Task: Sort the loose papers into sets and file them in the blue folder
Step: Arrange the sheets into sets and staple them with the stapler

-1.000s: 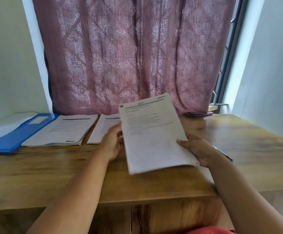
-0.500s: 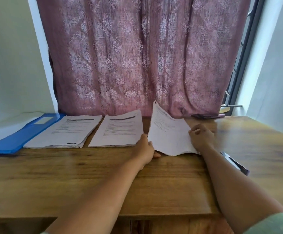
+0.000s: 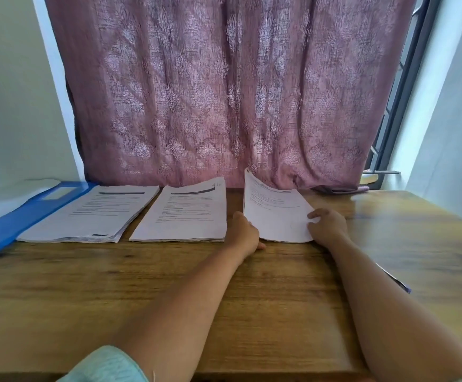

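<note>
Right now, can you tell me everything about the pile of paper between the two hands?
The rightmost paper set is a thin stack of white printed sheets with lines of small dark text. It lies on the wooden table, its far left corner curling up against the pink curtain. The left hand touches its left edge, and the right hand rests on its right edge.

a wooden table (image 3: pixel 58 293) carries a blue folder (image 3: pixel 1 230) and three paper stacks (image 3: pixel 185 213).
</note>
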`<state>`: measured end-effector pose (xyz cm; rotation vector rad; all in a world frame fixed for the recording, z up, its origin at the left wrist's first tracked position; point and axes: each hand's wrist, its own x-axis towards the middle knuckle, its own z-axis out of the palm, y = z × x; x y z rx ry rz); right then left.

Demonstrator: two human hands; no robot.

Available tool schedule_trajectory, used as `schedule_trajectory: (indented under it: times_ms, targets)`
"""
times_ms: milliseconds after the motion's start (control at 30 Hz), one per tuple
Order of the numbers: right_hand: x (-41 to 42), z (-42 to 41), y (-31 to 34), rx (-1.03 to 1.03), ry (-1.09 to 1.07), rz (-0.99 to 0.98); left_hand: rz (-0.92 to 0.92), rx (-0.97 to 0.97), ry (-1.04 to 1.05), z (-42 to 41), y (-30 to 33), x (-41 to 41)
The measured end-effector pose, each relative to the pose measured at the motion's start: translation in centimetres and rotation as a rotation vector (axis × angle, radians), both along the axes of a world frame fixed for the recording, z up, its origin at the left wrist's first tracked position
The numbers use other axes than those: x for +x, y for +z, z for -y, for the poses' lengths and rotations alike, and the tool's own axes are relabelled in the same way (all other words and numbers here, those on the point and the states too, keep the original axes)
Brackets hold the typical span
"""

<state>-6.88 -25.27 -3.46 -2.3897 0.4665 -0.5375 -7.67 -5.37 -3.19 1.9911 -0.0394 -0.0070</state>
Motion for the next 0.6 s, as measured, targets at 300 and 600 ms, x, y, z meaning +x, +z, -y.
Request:
schedule_trajectory:
  times_ms: [300, 600]
  targets:
    - [0.6, -0.1, -0.7, -0.075, 0.031, 0.054, 0.326, 0.444, -0.032, -1.4, -0.8, -0.6]
    - [-0.1, -0.1, -0.3, -0.051, -0.083, 0.056, 0.498, 0.851, -0.104, -3.3, -1.1, 0.3]
